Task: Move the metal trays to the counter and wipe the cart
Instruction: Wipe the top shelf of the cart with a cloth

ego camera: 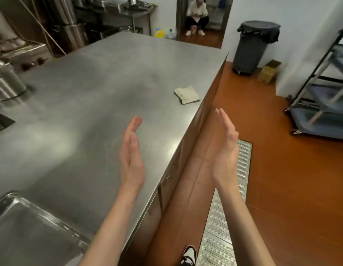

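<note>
A metal tray point(28, 225) lies on the steel counter point(101, 89) at its near left corner. A folded pale cloth point(186, 95) rests near the counter's right edge. The wheeled cart point(320, 104) with blue-grey shelves stands at the far right on the floor. My left hand point(131, 152) hovers over the counter's near right part, flat, fingers straight, palm facing right. My right hand point(224, 148) is held beside the counter's edge above the floor, palm facing left. Both hands hold nothing.
A dark bin point(251, 47) with a black liner stands by the far wall beside a small wooden stool point(268, 72). A metal floor grate point(228, 208) runs along the counter. A steel pot point(5, 83) sits at the counter's left. A person crouches in the far doorway point(197, 16).
</note>
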Available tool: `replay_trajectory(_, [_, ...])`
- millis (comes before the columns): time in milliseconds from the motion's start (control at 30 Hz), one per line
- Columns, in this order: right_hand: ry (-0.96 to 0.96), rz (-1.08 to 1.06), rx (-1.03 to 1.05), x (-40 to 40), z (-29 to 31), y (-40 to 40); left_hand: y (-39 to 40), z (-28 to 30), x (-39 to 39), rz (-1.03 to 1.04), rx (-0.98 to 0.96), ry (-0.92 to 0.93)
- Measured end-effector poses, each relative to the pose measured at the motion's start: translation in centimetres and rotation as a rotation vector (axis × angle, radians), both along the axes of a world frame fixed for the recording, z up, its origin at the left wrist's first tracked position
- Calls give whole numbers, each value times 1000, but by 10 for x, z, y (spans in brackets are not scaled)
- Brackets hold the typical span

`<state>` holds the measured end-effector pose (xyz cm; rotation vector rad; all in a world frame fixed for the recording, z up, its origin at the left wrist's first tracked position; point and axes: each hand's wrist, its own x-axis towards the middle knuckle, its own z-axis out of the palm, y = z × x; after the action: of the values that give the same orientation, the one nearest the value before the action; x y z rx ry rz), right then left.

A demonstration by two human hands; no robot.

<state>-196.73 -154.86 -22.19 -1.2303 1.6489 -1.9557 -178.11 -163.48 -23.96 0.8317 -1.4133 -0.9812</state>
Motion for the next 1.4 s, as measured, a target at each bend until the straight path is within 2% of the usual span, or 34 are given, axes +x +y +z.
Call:
replay_trajectory(67, [43,-60,-12,-26,0,-7,-11,-1,-30,34,-20,-7])
replay_trajectory(233, [-26,-62,18,-101,-8,-34,-43,0,-105,1,-10,-29])
replay_trajectory(367, [-8,-72,35,-146,-9,-50,-62,-2,-149,3,2,-32])
replay_trajectory(733, [13,-69,65,-238,-24,-107,-124,-14,-261,-102,-7,-54])
replay_trajectory(1167, [24,-110,93,-369,-35,-260,-274,-26,-401,-110,34,-8])
replay_trajectory(1400, [21,-84,107,-414,-35,-333,-345,-36,-456,-101,51,-6])
